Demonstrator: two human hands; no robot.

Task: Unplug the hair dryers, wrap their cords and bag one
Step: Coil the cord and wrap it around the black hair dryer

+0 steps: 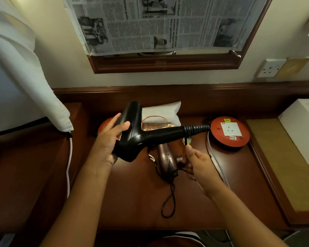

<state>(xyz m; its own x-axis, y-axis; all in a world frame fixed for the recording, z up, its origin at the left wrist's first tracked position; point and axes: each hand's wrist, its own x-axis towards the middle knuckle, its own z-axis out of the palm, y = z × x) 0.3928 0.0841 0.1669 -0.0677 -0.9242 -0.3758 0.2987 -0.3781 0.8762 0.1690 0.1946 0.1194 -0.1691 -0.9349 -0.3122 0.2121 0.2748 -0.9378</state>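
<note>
The left hand [108,139] grips the barrel of the black hair dryer [139,134], fingers and thumb curled round it, and holds it above the middle of the desk [136,207] with the handle pointing right. The right hand [197,163] pinches the dryer's black cord [185,141] just below the ribbed end of the handle. Under both lies a bronze hair dryer [165,157] on the desk. A white bag [163,112] sits at the back edge, and a red extension reel [229,132] stands towards the right edge.
</note>
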